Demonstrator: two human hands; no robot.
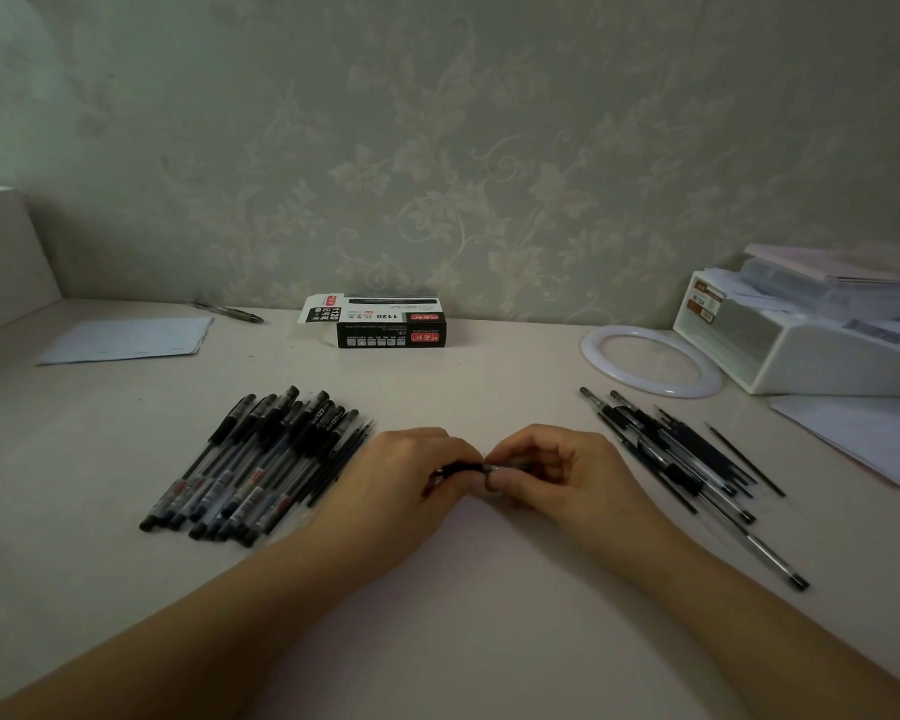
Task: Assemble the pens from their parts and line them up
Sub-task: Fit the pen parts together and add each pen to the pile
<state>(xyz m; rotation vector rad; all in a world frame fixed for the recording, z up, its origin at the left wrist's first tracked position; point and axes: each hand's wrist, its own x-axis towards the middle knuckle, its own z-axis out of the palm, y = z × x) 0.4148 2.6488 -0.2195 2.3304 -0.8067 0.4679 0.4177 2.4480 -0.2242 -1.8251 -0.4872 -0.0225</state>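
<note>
Row of capped pens [253,467] at left, side by side, looks finished. Loose parts [681,454] at right, heaped and crossed, remain to be built. Judged roughly past halfway. Left hand [404,478] and right hand [546,472] meet at near centre, both pinching one pen [466,467], apparently joining its pieces; the joint itself is hidden. Pale desk [463,589]; pen box [385,322] at far edge; paper sheet [126,339] far left; white ring [650,361] and storage bin [811,335] far right. Floral wallpaper behind.
</note>
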